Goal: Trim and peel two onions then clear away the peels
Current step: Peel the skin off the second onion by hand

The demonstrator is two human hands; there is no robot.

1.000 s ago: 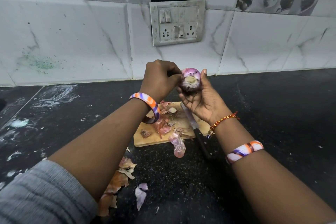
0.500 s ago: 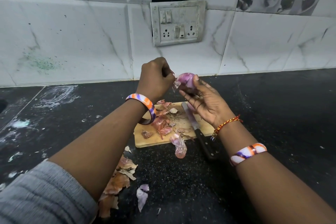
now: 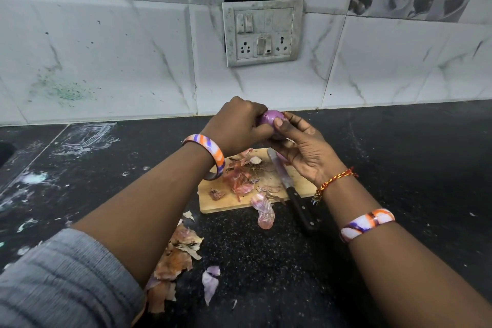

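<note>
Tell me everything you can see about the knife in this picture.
The knife lies flat, untouched by either hand. Its long silver blade, apparently metal, rests diagonally on the wooden cutting board, tip pointing away toward the wall. The dark handle sticks out past the board's near edge onto the black counter. Onion peels lie just left of it. The right hand is above the blade.

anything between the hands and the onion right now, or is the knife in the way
Nothing visible is. Both the left hand and right hand already grip the purple peeled onion above the counter. The black-handled knife lies below, across the wooden cutting board.
</note>
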